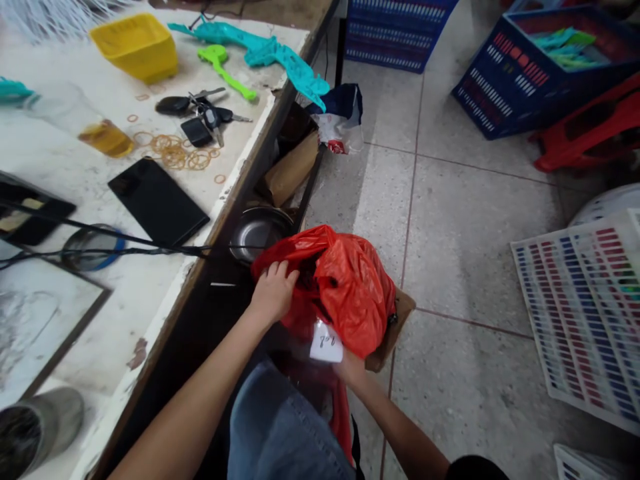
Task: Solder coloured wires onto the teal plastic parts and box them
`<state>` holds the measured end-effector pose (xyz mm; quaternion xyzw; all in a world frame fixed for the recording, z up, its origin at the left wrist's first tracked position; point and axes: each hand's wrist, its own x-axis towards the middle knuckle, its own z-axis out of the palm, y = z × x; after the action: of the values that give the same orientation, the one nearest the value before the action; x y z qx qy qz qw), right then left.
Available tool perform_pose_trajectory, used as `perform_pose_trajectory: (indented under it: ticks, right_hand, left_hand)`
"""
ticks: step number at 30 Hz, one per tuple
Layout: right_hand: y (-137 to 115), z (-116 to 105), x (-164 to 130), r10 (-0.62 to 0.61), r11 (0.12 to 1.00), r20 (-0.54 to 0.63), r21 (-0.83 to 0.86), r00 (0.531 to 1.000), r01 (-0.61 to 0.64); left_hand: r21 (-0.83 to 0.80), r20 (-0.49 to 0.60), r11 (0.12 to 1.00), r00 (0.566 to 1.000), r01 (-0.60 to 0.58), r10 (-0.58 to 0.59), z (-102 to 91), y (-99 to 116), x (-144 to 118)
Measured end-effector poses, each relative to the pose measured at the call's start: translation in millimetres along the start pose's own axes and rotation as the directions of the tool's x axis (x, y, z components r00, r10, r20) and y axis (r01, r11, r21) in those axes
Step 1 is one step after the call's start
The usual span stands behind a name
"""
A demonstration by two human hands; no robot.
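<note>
A crumpled red plastic bag (345,283) sits on the floor beside the table, over a piece of brown cardboard (395,327). My left hand (273,293) grips the bag's rim on its left side, fingers curled over the edge. My right hand (350,367) is under the bag's near side, mostly hidden, pinching the plastic by a small white paper tag (326,343) with handwriting on it. My denim-clad knee (280,427) is just below the bag.
A long white worktable (150,293) runs along the left with a black phone (157,200), keys (200,117), rubber bands (175,153), a yellow basket (135,47) and teal and green plastic parts. A metal bowl (257,230) lies under the table. Blue crates (530,67) and a white crate (585,313) stand on the tiled floor at right.
</note>
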<state>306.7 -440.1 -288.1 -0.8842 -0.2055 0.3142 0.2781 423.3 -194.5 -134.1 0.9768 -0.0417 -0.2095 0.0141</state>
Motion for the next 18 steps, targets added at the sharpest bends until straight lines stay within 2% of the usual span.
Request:
perform_pose_trajectory:
  ticks: [2,4,6,9,11,13,15,18]
  right_hand:
    - [-12.8,-17.8,-8.1,0.006,1.000,-0.052,0.000,0.999,-0.006]
    - [-28.5,-37.2,-11.8,-0.015,1.000,-0.100,-0.012,0.995,0.014]
    - [-43.2,-56.7,-8.3,-0.041,0.998,-0.151,-0.043,0.988,0.035]
    - [-50.2,-87.8,8.8,-0.023,0.989,-0.228,-0.150,0.973,-0.012]
    - [-40.0,-110.7,19.9,0.053,0.965,-0.273,-0.235,0.961,-0.120]
    - [-21.1,-133.7,22.4,0.169,0.915,-0.330,-0.298,0.929,-0.273]
    - [0.1,-153.8,13.7,0.280,0.846,-0.365,-0.343,0.888,-0.408]
    - [24.6,-174.2,-10.7,0.414,0.750,-0.329,-0.405,0.849,-0.523]
  left_hand:
    - [0.047,0.022,0.990,0.991,-0.134,0.133,13.6,14.9,-0.1]
    - [0.081,0.119,0.964,0.963,-0.252,0.241,30.8,29.0,-2.3]
    - [0.114,0.227,0.949,0.937,-0.295,0.264,48.1,39.2,-6.4]
    - [0.127,0.305,0.940,0.914,-0.318,0.268,65.9,42.9,-15.5]
    - [0.109,0.319,0.937,0.904,-0.332,0.283,70.3,40.2,-22.6]
    - [0.090,0.315,0.936,0.901,-0.342,0.299,70.5,38.1,-29.5]
    - [0.060,0.299,0.932,0.897,-0.358,0.326,69.6,39.4,-35.2]
    - [-0.026,0.288,0.923,0.881,-0.384,0.374,69.4,43.5,-40.4]
